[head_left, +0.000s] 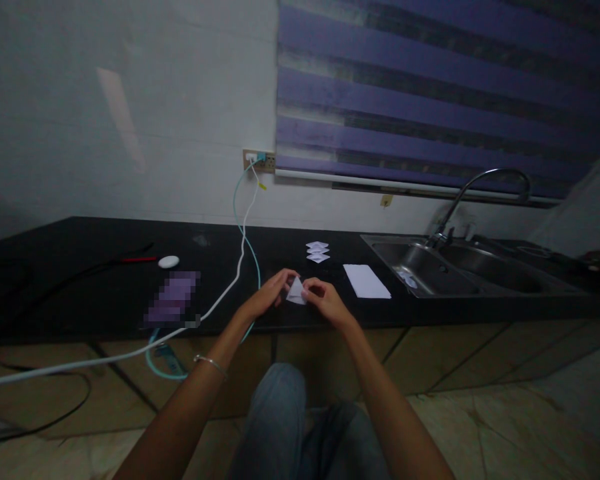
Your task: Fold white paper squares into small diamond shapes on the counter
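Near the counter's front edge, a small white piece of paper [296,292], folded into a triangular shape, sits between my two hands. My left hand [274,291] is at its left side, fingers curled, fingertips at its upper tip. On the right, my right hand [325,298] pinches the paper's edge between thumb and fingers. Farther back lie several folded white paper pieces [318,252] in a short overlapping column. To the right of my hands is a flat stack of white paper sheets [367,281].
A metal double sink [433,270] with a tall curved faucet [460,197] is set in at the right. White cable [240,257] and teal cable [259,267] run from the wall socket [260,161] across the black counter [220,243]. A blurred purple item [173,298] and white oval object [169,262] lie left.
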Demonstrator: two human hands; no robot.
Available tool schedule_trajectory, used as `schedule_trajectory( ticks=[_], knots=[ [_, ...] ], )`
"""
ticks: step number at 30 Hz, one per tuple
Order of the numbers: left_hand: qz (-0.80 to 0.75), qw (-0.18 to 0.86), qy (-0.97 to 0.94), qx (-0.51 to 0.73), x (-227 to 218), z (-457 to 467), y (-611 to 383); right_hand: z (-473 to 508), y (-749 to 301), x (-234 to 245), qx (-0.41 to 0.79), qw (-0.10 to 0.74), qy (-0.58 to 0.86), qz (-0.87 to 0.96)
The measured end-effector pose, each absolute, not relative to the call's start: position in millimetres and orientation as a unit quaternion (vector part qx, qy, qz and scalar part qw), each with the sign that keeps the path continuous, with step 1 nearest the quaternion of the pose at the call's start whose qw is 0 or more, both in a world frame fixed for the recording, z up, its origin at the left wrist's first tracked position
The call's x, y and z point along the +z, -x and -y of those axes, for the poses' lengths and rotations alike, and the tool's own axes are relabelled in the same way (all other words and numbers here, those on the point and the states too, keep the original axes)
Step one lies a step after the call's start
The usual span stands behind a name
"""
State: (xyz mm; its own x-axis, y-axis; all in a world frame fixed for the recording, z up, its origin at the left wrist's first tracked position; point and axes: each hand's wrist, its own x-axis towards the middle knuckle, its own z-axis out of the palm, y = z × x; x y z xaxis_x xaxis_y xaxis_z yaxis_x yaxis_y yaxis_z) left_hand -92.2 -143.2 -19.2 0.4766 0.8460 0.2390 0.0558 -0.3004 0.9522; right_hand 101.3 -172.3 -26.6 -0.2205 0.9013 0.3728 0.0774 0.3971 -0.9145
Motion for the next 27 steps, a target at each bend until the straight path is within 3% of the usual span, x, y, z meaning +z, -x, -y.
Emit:
schedule_trajectory(
  ticks=[6, 19, 27],
  knots=[
    [-0.303, 0.436, -0.736, 0.420, -18, 141, 94, 171, -103, -27, 0.396, 0.510, 0.374, 0.666],
    [-0.310, 0.486, -0.721, 0.384, -20, 138, 96, 181, -99, -20, 0.479, 0.453, 0.364, 0.658],
    [-0.318, 0.458, -0.739, 0.377, -19, 143, 96, 177, -99, -25, 0.433, 0.519, 0.371, 0.637]
  ],
)
